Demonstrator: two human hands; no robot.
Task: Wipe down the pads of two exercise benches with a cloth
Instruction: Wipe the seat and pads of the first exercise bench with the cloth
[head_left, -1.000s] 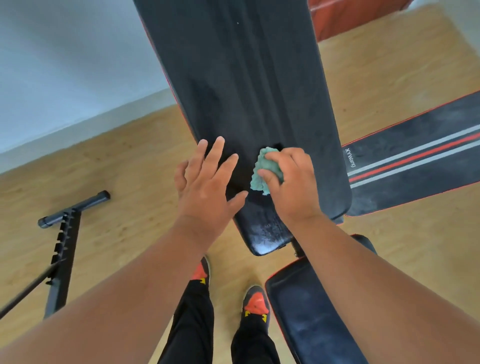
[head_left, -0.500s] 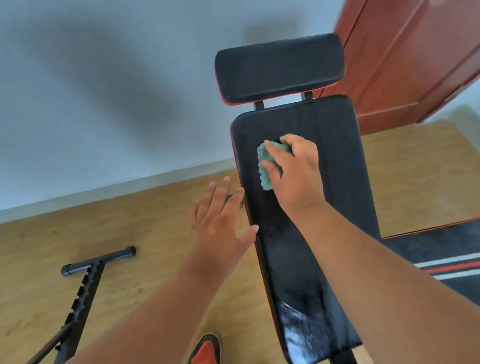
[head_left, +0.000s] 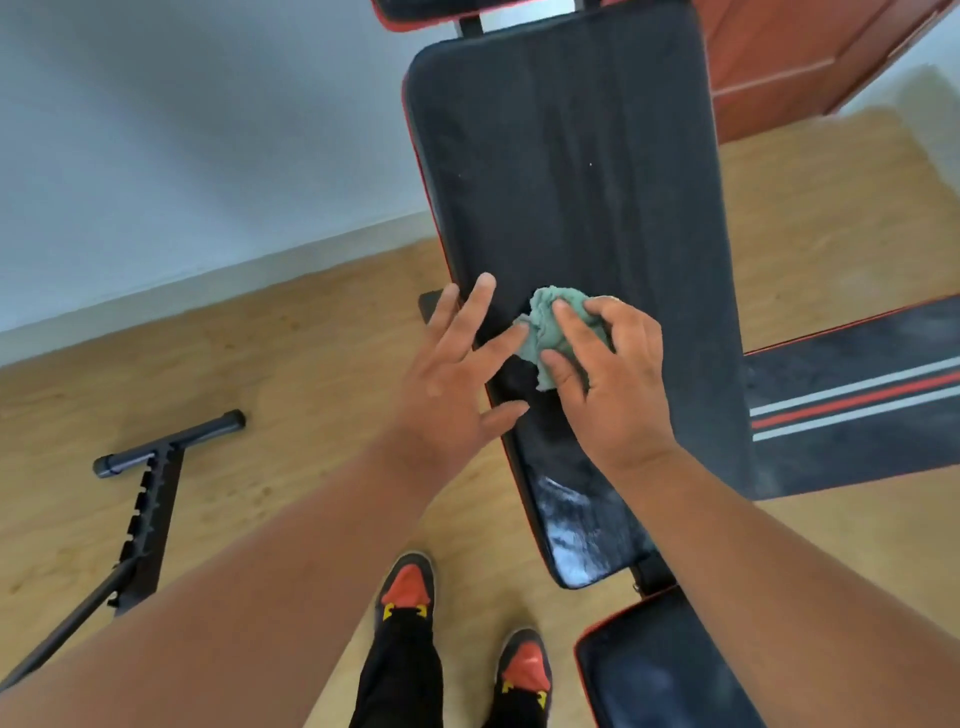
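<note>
A long black back pad (head_left: 571, 171) with red trim runs from the top of the view down to the middle. My right hand (head_left: 618, 384) presses a crumpled green cloth (head_left: 545, 332) onto its lower half. Fingers spread, my left hand (head_left: 452, 379) hovers at the pad's left edge, its fingertips touching the cloth. The head pad (head_left: 415, 13) shows at the top edge and the seat pad (head_left: 654, 670) at the bottom right. The pad's near end (head_left: 582, 540) looks shiny and streaked.
A black metal frame with a notched bar (head_left: 150, 493) lies on the wood floor to the left. A black mat with red and grey stripes (head_left: 857, 400) lies to the right. My two shoes (head_left: 410, 587) stand below the pad. A red-brown door (head_left: 810, 57) is at the top right.
My right hand drew the cloth from the upper part of the back pad down to its lower half. My left hand came in beside it and now touches the cloth.
</note>
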